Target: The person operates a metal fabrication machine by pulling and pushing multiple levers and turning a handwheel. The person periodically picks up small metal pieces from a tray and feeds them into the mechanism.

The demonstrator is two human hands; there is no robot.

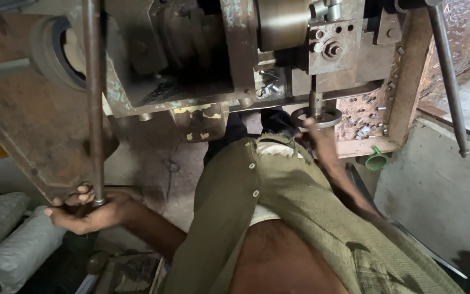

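Two bare hands, both on one old rust-brown metal machine (202, 60) with flaking pale paint. Far left, at the floor's lower left corner: two grey-white filled sacks (12, 239) lying side by side. Just right of them, the left hand (85, 212), fingers curled shut around the lower end of a long, thin, dark steel lever rod (93, 103). Rod's long axis runs near vertical, rising from the fist past the machine's left flank and out of the top edge of view. A dull brown knob-like lump (97, 262) sits on the floor below that hand.

Centre: the person's olive-green buttoned shirt (278, 218) fills the lower view.

Right of centre: the right hand (312, 126) reaches up to a flat grey metal ring wheel (317, 115) on a short vertical spindle under the machine's front edge. Fingers touch the rim; whether they clamp it, cannot tell. Small silvery cut metal pieces (361, 128) lie in the tray just right. A green plastic funnel (376, 160) hangs below the tray's edge. A second slanted steel rod (448, 81), far right, is untouched.
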